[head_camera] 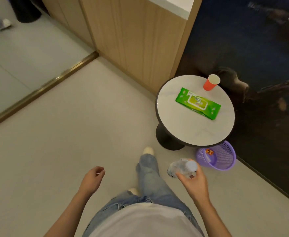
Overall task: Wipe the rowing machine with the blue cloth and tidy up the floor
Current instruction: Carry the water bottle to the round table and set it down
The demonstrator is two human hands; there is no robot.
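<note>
Head: right hand (194, 183) grips bottle (179, 166); wipes pack (198, 103) label illegible.

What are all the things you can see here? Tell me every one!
table: one, white top and dark base, beside the cabinet
wipes pack: one, green, on the table
cup: one, red, upright on the table
basket: one, purple, on the floor by the table
wrapper: one, orange, inside the basket
bottle: one, clear, in the right hand
cabinet: one, light wood, behind the table
mirror: one, gold-edged, far left
left hand: one, loosely curled, empty
right hand: one, gripping the bottle
</note>
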